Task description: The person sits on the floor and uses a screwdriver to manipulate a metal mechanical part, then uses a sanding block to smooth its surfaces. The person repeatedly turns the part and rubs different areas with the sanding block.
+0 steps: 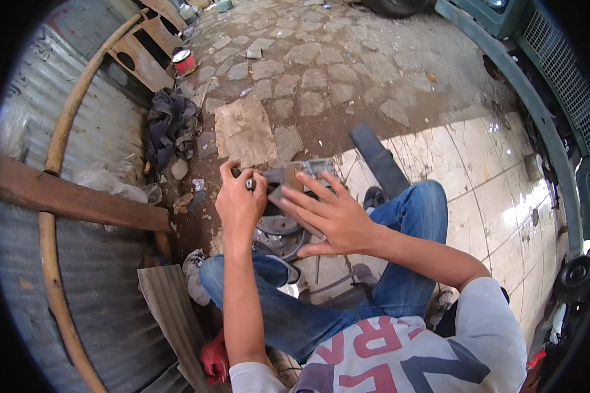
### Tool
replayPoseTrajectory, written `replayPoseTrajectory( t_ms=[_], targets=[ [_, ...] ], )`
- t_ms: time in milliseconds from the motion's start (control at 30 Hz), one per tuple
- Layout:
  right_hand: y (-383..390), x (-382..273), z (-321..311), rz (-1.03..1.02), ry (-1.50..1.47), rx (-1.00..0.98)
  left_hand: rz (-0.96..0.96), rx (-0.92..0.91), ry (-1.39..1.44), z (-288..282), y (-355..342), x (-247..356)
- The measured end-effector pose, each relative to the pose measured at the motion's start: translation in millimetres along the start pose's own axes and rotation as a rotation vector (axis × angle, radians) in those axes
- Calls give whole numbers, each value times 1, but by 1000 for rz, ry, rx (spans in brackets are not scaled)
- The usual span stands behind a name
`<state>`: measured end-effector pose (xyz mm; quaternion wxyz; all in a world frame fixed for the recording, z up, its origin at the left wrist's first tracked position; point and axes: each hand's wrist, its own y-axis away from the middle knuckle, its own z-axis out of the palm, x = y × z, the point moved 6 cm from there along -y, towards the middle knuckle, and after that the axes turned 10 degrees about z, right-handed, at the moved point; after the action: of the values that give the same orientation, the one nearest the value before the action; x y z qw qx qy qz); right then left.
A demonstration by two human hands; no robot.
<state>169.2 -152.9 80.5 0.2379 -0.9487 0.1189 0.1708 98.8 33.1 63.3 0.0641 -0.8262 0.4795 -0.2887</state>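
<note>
A small dark metal part (283,178), perhaps a brake piece, sits at the fingertips of both hands, above a round metal disc (280,234) on the floor. The left hand (240,203) has its fingers clenched around something dark and slim, seemingly a tool, just left of the part. The right hand (331,216) lies released, fingers spread flat over the part. Steadying the part with that flat palm seems wise. Well beyond the fingers stands a red tin (184,62); its contents are hidden.
</note>
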Motion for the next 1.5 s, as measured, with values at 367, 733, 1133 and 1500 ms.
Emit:
replayPoseTrajectory(
  t_ms=[367, 733, 1133, 1500],
  targets=[
    [-3, 17, 3, -217, 74, 41, 74, -124, 106, 7, -15, 1],
    [1, 43, -1, -83, 42, 184, 92, -126, 178, 29, -25, 14],
    [18, 27, 12, -114, -81, 214, 184, -198, 127, 27, -34, 23],
    [28, 26, 10, -70, -168, 251, 199, -310, 95, 27, -36, 25]
  ],
)
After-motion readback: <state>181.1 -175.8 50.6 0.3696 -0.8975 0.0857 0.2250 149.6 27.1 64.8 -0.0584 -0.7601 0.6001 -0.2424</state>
